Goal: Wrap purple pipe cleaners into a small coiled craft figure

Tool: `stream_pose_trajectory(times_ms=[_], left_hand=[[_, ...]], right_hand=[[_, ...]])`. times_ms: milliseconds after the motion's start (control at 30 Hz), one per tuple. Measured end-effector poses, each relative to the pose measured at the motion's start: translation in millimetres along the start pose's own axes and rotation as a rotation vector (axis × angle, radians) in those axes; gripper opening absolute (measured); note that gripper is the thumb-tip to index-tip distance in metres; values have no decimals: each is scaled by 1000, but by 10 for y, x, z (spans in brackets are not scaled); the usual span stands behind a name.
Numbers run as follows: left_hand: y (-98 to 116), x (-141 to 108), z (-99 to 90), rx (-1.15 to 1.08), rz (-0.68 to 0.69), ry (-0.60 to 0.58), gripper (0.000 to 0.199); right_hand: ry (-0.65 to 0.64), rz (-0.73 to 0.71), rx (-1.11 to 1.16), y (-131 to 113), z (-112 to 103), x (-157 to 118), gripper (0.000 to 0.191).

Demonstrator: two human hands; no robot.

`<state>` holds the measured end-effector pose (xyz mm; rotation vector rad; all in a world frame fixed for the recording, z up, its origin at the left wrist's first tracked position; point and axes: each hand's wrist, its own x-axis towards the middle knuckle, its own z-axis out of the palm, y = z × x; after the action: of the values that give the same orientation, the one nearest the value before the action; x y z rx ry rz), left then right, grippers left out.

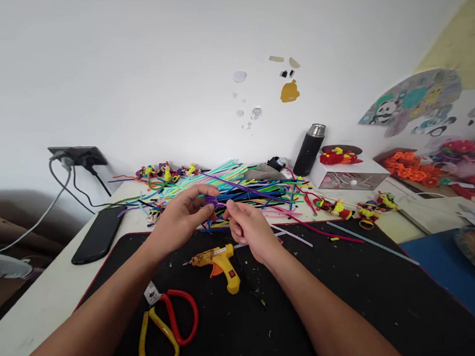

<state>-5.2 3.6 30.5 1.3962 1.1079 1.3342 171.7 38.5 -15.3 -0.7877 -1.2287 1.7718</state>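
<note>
Above the far part of the black mat, my left hand (pixel 183 215) pinches a small purple piece of coiled pipe cleaner (pixel 212 201) between thumb and fingers. My right hand (pixel 252 227) is closed, its thumb and forefinger pinching the right end of the same purple piece. Just below the hands lies a yellow glue gun (pixel 223 264) with an orange trigger, its nozzle to the left. Scissors (pixel 167 329) with one red and one yellow handle rest nearer to me, partly behind my left forearm. A heap of colourful pipe cleaners (pixel 259 193) spreads behind both hands.
On the left table edge lies a black phone (pixel 98 235). Small pipe-cleaner figures (pixel 367 214) stand at right, beside a white box (pixel 348 175) and a black thermos (pixel 310 149). Cables run from a wall socket (pixel 77 156). Loose pipe cleaner strands (pixel 374 242) cross the black mat (pixel 337 291).
</note>
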Motion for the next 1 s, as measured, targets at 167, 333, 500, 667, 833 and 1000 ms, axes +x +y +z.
stream_pose_trajectory(times_ms=[167,333,500,667,833,1000], left_hand=[[-46,-37,68,38,20,1,28],[-68,-50,82,35,22,11,29],[-36,-52,86,20,20,17,29],[-17,-57,99,-2,-2,0,29],[13,-55,139,-69,-46,-37,30],[19,-51,144,-132,-62,-40,32]], right_hand=[[-22,12,31,45,15,-1,57],[-41,8,62,39,8,-20,55],[-56,25,70,29,26,-39,54],[-62,19,90,22,35,-41,53],[-70,12,107,18,40,-46,54],[-78,13,131,2,48,-60,55]])
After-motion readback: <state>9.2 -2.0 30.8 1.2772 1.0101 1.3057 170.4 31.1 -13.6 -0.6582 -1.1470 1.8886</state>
